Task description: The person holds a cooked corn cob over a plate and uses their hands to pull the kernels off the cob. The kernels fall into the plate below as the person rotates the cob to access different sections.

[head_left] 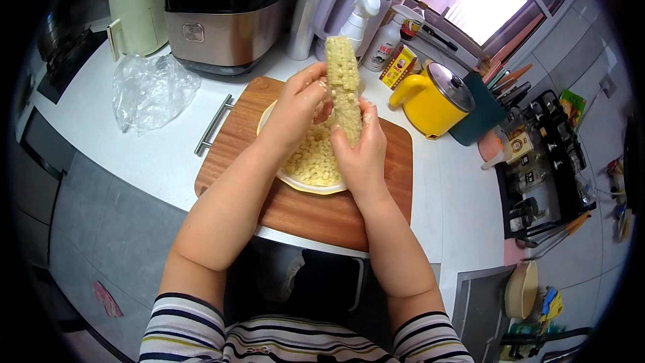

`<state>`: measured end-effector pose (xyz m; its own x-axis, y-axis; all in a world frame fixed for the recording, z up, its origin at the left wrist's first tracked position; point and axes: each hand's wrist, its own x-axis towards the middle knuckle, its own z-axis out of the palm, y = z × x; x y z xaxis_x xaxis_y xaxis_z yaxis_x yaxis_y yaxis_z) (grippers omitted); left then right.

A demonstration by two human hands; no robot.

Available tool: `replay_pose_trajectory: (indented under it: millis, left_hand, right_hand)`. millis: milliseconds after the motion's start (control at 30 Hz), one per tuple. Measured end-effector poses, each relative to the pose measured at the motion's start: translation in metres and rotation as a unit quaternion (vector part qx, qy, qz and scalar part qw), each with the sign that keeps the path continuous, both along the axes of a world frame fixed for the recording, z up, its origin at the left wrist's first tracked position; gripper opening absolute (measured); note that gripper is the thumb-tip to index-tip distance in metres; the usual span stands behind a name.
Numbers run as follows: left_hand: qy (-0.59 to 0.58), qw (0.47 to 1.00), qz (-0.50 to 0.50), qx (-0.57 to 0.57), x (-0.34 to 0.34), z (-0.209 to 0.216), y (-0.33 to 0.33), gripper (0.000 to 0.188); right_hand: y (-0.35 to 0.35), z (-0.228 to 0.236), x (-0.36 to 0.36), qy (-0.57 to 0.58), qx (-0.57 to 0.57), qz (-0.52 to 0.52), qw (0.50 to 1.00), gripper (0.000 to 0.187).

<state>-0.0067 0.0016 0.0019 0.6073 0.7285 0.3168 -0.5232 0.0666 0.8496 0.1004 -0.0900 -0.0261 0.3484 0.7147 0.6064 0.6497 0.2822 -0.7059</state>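
A pale yellow corn cob [342, 67] stands nearly upright, tilted slightly, over a white plate or shallow bowl with a yellow rim [317, 189]. Rows of kernels still cover its upper part; lower down the cob looks stripped. My right hand [361, 156] is wrapped round the lower end, thumb in front. On the cob's left side, the curled fingers of my left hand [295, 104] press against it, with bits of corn stuck to them. Loose corn kernels [312, 156] heap up in the dish, which rests on a wooden cutting board [312, 218] with a metal handle.
A crumpled clear plastic bag [151, 91] lies left of the board on the white counter [161, 161]. Behind stand a rice cooker [222, 30], a white spray bottle [359, 17] and a lilac jug [329, 17]. A yellow electric pot [430, 104] is at the right, beside a sink [480, 309].
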Motion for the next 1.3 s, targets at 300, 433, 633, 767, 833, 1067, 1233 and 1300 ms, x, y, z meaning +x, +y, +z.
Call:
replay_pose_trajectory:
  millis: [300,433,633,767,833,1067,1233,1300]
  left_hand:
    - [0.025,0.997,0.039,0.062,0.0039,-0.0030,0.0009,0.038]
    - [0.027,0.995,0.047,0.083,0.0037,-0.0039,0.0027,0.038]
    - [0.033,0.997,0.042,0.064,0.0043,-0.0068,0.0055,0.039]
    - [0.028,0.998,0.045,0.037,0.0059,-0.0065,0.0028,0.039]
    - [0.012,0.999,0.022,0.025,0.0034,-0.0078,0.0046,0.039]
    - [0.045,0.997,0.024,0.062,0.0037,-0.0068,0.0047,0.039]
    - [0.013,1.000,0.015,0.023,0.0047,-0.0089,0.0051,0.040]
    - [0.002,1.000,-0.001,0.009,0.0033,-0.0094,0.0057,0.041]
  right_hand:
    - [0.0012,-0.0025,0.0011,-0.029,-0.014,-0.020,0.999,0.042]
    - [0.0012,-0.0022,-0.0010,-0.024,-0.020,-0.009,0.999,0.043]
    - [0.0001,-0.0038,0.0014,-0.063,-0.021,-0.016,0.998,0.044]
    - [-0.0022,-0.0012,-0.0021,-0.045,-0.026,-0.009,0.999,0.044]
    - [0.0005,-0.0047,0.0015,-0.049,-0.011,-0.009,0.999,0.044]
    - [-0.0003,-0.0039,0.0019,-0.062,-0.026,-0.022,0.997,0.044]
    - [-0.0004,-0.0053,0.0008,-0.061,-0.022,-0.016,0.998,0.044]
    - [-0.0001,-0.0051,0.0009,-0.049,-0.019,-0.013,0.999,0.044]
